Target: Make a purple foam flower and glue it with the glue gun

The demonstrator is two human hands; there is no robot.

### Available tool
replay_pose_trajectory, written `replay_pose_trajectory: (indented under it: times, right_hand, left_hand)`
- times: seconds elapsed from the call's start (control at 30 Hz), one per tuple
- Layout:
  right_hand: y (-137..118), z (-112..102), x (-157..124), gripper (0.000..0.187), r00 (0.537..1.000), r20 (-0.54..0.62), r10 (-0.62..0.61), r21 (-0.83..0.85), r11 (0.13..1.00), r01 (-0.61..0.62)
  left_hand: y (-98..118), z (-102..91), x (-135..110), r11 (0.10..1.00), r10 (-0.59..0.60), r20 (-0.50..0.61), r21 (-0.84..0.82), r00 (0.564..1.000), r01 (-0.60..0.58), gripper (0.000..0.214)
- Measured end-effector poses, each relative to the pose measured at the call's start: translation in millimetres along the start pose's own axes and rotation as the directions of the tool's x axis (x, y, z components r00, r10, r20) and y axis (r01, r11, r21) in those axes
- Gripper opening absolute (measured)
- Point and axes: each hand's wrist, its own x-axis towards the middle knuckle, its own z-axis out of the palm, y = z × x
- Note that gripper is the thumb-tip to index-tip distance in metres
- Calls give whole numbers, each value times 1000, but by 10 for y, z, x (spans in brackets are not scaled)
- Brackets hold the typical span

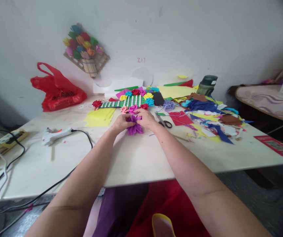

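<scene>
Both my hands meet at the middle of the table (136, 158) on a purple felt flower (134, 127). My left hand (121, 124) pinches it from the left with curled fingers. From the right, my right hand (146, 119) closes its fingers on the flower's top. Just beyond them lies a green and white woven mat (121, 103) ringed with small felt flowers in red, pink, yellow, blue and magenta.
A white glue gun (54, 135) with a black cord lies at left, near a power strip (1, 143). Scissors (164, 122) lie right of my hands. Felt scraps (210, 121), yellow sheets (100, 117), a red bag (57, 89) and a green jar (207, 85) crowd the far side.
</scene>
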Motion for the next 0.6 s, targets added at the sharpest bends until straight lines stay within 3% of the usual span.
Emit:
replay_pose_trajectory:
  times: [0.27, 0.43, 0.5, 0.6]
  right_hand:
    - [-31, -34, -23, 17, 982, -8, -191, -131, 973, 189]
    - [-189, -120, -76, 21, 939, 47, -341, -254, 905, 342]
    - [-226, -138, -90, 21, 933, 65, -354, -284, 890, 358]
    - [-181, -124, -82, 19, 957, 4, -289, -283, 918, 279]
  left_hand:
    - [-40, 7, 38, 999, -53, -17, 9, 998, 53, 16]
    - [-70, 10, 63, 998, -59, -47, -20, 997, 58, 15]
    - [-81, 10, 67, 999, -40, -73, -33, 997, 37, 15]
    - [-95, 12, 70, 999, 9, -94, -31, 996, -12, 17]
